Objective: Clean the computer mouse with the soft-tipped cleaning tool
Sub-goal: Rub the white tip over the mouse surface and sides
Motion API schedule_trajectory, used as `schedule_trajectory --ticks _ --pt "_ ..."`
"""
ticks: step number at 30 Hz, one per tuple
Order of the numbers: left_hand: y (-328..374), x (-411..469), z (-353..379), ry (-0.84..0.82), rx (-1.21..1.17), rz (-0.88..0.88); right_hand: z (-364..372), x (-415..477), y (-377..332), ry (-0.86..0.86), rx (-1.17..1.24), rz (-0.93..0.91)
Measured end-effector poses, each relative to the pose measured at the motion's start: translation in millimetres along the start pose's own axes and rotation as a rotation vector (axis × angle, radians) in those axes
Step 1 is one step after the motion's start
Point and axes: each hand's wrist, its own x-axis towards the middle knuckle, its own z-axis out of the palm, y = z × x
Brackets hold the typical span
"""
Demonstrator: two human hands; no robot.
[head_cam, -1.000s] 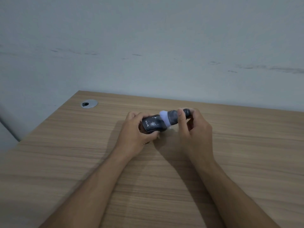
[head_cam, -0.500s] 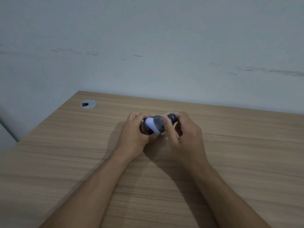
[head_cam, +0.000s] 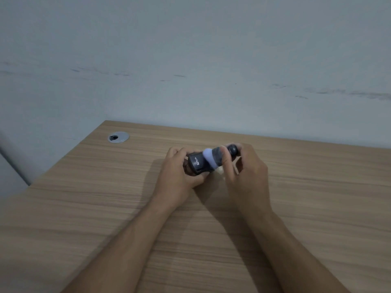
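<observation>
A black computer mouse [head_cam: 195, 163] with white lettering on its rear sits just above the wooden desk [head_cam: 84, 197], gripped from the left by my left hand [head_cam: 179, 172]. My right hand [head_cam: 245, 172] holds a dark cleaning tool [head_cam: 220, 156] with a pale lavender soft tip [head_cam: 208, 157]. The tip rests on top of the mouse, right of the lettering. The tool's round dark end [head_cam: 232, 149] sticks out past my right fingers. The front of the mouse is hidden behind the tool and fingers.
A grey round cable grommet [head_cam: 118, 137] is set in the desk's far left corner. A pale wall [head_cam: 190, 60] runs along the desk's back edge. The desk's left edge drops away at the lower left.
The soft tip slid left over the mouse's rear half a second ago and has now moved back right, uncovering the lettering. My left hand stayed in place.
</observation>
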Motion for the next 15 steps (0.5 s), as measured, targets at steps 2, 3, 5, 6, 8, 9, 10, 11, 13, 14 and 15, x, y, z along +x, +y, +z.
schedule_trajectory --ticks 2,3,5,6,8,9,10,11,13,14,15 --pt "1 -1 0 0.000 -0.010 0.004 -6 0 -3 -0.001 0.028 -0.017" --pt "2 -1 1 -0.008 -0.005 0.000 -8 -2 -8 -0.020 0.029 -0.067" --pt "4 0 1 -0.021 -0.013 -0.012 -6 -8 -14 -0.079 0.027 -0.151" --pt "6 -1 1 -0.021 -0.019 -0.011 -4 -9 -13 -0.091 0.021 -0.149" --pt "7 -2 0 -0.009 -0.038 0.015 -1 -3 -2 -0.060 -0.001 -0.054" --pt "7 -2 -1 -0.004 -0.060 0.036 0 0 5 -0.037 -0.015 0.019" --pt "6 -3 -1 -0.003 -0.087 0.053 -1 3 11 -0.026 -0.017 0.091" --pt "5 -3 -2 -0.004 -0.105 0.067 -3 5 16 -0.025 -0.005 0.153" --pt "4 -3 -3 -0.002 -0.112 0.090 -9 6 16 -0.014 0.046 0.216" --pt "4 -2 -3 0.002 -0.105 0.095 -12 6 12 -0.002 0.067 0.202" --pt "3 -1 -2 0.007 -0.085 0.097 -15 4 6 0.001 0.082 0.161"
